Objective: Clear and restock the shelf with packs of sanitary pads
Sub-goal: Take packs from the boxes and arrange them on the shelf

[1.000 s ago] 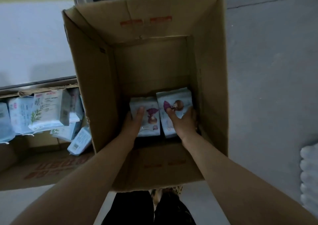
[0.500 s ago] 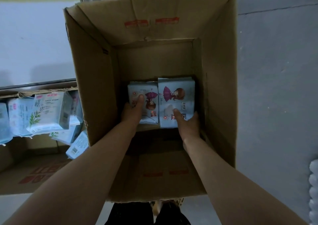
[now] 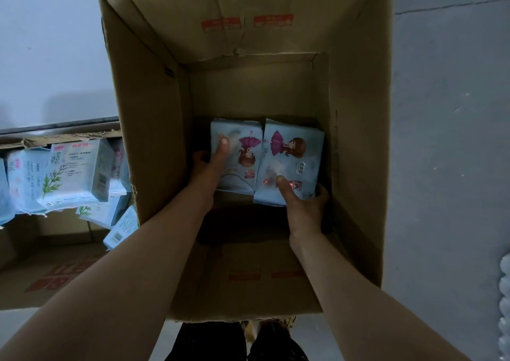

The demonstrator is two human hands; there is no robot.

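Head view: low in the box (image 3: 358,112), our left hand (image 3: 208,174) grips the left pack (image 3: 242,159) and our right hand (image 3: 303,208) the right pack (image 3: 295,159). We judge this a restocking pickup; next, lift both straight out.

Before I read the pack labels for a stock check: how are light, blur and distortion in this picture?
Head view: dim, the cardboard box shadowed inside; head view: the left pack and right pack look soft, small print unreadable; head view: wide-angle stretch bends the box walls and forearms near the edges; no glare visible.
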